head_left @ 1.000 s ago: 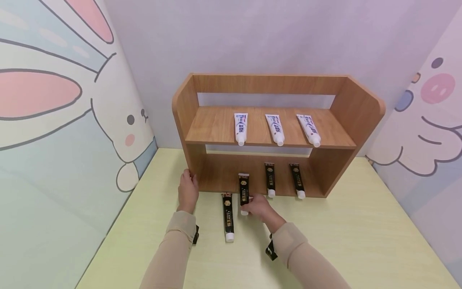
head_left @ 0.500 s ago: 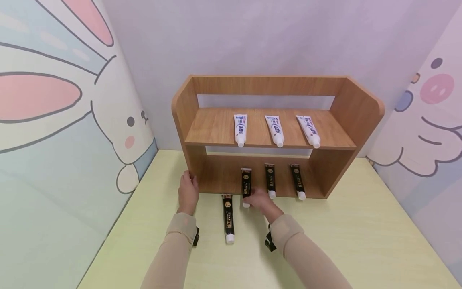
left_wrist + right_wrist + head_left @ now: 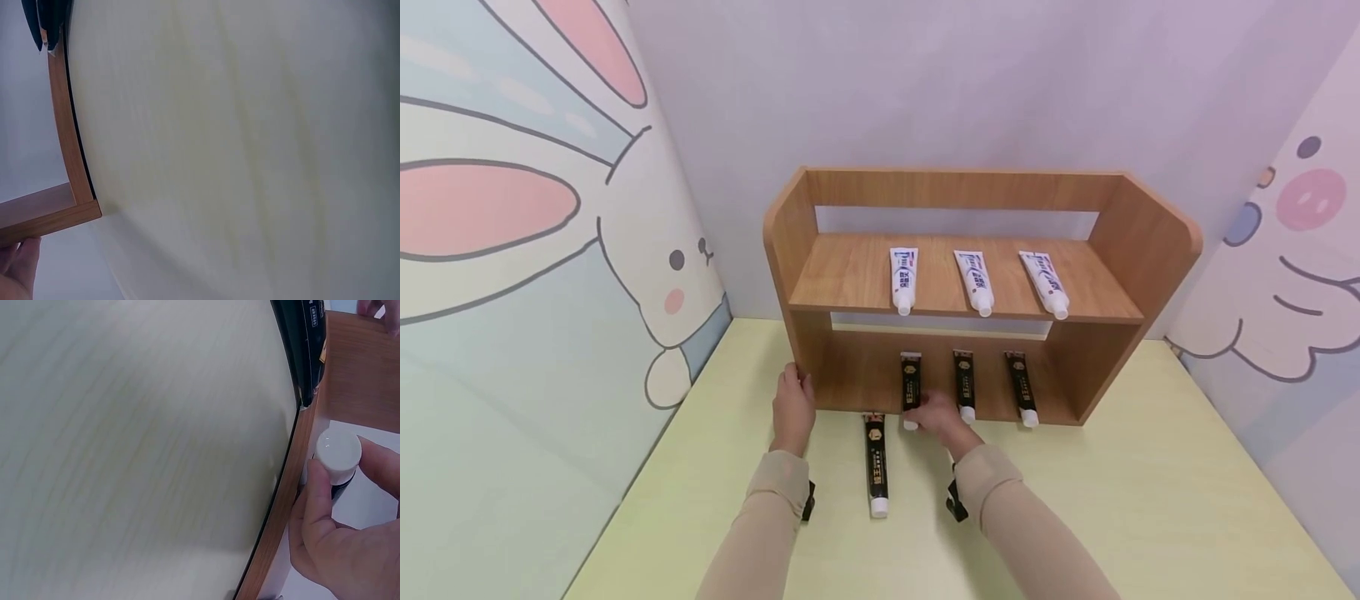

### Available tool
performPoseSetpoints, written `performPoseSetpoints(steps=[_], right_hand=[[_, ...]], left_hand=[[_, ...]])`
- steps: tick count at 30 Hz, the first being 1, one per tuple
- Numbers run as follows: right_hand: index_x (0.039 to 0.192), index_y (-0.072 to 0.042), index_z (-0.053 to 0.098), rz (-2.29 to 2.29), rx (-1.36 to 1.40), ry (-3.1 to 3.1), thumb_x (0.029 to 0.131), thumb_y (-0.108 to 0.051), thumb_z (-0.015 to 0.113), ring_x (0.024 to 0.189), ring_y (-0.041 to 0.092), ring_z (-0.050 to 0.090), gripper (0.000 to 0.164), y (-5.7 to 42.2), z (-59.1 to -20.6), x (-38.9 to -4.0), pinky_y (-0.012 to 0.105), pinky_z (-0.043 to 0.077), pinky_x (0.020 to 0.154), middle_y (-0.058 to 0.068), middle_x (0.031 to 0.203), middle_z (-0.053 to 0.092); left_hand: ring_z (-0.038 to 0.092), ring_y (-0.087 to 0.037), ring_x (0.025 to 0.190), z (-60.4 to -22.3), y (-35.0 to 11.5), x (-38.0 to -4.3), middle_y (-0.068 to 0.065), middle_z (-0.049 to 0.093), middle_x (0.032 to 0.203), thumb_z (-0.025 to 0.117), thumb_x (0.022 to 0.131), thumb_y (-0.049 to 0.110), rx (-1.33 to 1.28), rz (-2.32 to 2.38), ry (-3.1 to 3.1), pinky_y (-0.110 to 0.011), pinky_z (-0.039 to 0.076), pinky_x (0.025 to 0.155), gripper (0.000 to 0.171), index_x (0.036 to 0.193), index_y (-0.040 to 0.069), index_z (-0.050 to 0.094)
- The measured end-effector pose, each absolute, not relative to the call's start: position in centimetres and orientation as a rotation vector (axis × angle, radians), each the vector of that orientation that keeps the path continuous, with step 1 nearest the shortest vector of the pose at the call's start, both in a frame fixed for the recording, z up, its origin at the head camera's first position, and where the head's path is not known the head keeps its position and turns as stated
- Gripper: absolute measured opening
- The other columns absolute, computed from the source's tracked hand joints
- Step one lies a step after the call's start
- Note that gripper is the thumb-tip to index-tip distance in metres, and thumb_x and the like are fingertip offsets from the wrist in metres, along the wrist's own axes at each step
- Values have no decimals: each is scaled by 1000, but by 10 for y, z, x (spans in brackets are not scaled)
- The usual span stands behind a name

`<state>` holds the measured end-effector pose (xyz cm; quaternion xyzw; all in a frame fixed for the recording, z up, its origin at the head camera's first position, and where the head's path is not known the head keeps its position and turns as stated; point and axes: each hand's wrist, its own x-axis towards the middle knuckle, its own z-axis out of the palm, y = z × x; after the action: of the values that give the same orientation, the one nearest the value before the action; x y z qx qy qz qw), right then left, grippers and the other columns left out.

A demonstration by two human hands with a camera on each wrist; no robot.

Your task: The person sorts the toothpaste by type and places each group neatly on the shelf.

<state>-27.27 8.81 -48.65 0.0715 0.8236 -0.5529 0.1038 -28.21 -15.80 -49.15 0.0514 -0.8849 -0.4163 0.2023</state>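
My right hand (image 3: 938, 412) pinches a black toothpaste tube (image 3: 912, 379) close to its white cap (image 3: 339, 449), thumb and fingers on either side. That tube lies over the lower board of the wooden shelf (image 3: 955, 315), its cap end at the front edge. My left hand (image 3: 793, 404) grips the shelf's left side panel near the bottom; the left wrist view catches only part of it at the lower left. Another black toothpaste tube (image 3: 876, 462) lies on the table before the shelf, cap toward me. Two more black tubes (image 3: 965, 385) rest on the lower board to the right.
Three white toothpaste tubes (image 3: 904, 279) lie in a row on the upper board, caps forward. The pale yellow table (image 3: 1150, 517) extends in front and to both sides. Walls with cartoon drawings (image 3: 647, 250) stand left and right.
My right hand has pushed the pinched black tube back and slightly right, further onto the lower board. My left hand stays on the side panel. The head view has tilted slightly.
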Motion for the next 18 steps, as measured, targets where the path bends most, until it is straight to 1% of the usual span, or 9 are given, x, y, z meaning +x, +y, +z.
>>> performPoseSetpoints(steps=[7,18], right_hand=[[141,14,36,-1600,167,2439,86,-5,72,104,36,59,68,87,-488,-279,44,53,85,31,134,46],[142,15,32,-1586,142,2436,87,-6,70,111,39,56,69,87,-485,-284,45,52,86,32,140,40]], left_hand=[[62,-41,98,-495,-159,-282,-23,54,111,51,102,11,86,-1087,-2438,-51,55,79,22,120,-2,46],[61,-39,100,-496,-158,-285,-21,54,113,51,102,12,90,-1097,-2437,-51,54,82,23,121,0,46]])
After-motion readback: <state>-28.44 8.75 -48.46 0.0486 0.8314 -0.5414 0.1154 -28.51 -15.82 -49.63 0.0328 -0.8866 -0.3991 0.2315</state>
